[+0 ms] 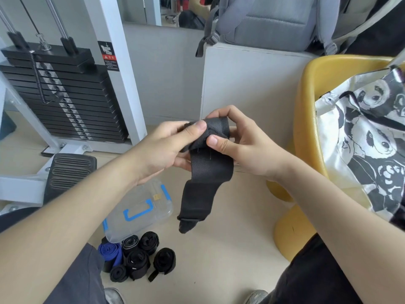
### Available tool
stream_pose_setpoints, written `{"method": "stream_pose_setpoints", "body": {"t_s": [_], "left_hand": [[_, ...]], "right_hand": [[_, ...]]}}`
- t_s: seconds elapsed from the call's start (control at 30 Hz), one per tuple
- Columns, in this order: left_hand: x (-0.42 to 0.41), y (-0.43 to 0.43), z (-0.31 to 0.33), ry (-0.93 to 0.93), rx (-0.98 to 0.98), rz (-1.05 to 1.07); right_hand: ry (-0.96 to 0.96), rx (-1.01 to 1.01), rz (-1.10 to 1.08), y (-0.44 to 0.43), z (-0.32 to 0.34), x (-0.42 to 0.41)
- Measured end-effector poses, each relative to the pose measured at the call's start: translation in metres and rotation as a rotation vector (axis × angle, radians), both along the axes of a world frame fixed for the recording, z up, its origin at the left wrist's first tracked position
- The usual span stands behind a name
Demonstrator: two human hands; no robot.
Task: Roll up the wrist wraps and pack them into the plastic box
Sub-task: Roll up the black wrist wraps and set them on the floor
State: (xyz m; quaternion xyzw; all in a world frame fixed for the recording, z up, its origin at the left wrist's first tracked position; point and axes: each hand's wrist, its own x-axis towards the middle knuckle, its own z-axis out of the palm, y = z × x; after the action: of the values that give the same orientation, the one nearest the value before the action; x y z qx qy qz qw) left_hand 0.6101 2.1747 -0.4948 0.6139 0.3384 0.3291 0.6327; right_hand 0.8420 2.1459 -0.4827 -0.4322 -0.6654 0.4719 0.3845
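Note:
I hold a black wrist wrap [209, 172] in front of me with both hands. Its top end is partly rolled, and the loose tail hangs down toward the floor. My left hand [168, 148] pinches the rolled end from the left with the thumb on top. From the right, my right hand [241, 141] grips the same roll, thumb pressed on the fabric. A clear plastic box [140, 211] with blue latches and handle lies shut on the floor below. Several rolled wraps [140, 257], black ones and a blue one [110, 253], sit on the floor beside it.
A weight stack machine [59, 88] with a white frame stands at the left, with a black foot pedal [70, 172] below it. A yellow chair [306, 132] carrying a panda-print bag [368, 137] is on the right. A grey backpack [274, 20] rests on a white ledge behind.

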Motion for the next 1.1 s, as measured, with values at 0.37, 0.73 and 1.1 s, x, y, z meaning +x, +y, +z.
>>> {"method": "stream_pose_setpoints", "body": {"t_s": [0.37, 0.73, 1.1], "left_hand": [[0.001, -0.002, -0.003, 0.128, 0.415, 0.201], [-0.002, -0.005, 0.010, 0.124, -0.039, 0.022], [0.009, -0.010, 0.004, 0.119, 0.176, 0.249]], "right_hand": [[0.220, -0.242, 0.004, 0.002, -0.001, -0.005], [0.045, -0.091, -0.021, 0.001, -0.011, -0.014], [-0.077, -0.098, -0.216, 0.009, -0.005, -0.020]]}}
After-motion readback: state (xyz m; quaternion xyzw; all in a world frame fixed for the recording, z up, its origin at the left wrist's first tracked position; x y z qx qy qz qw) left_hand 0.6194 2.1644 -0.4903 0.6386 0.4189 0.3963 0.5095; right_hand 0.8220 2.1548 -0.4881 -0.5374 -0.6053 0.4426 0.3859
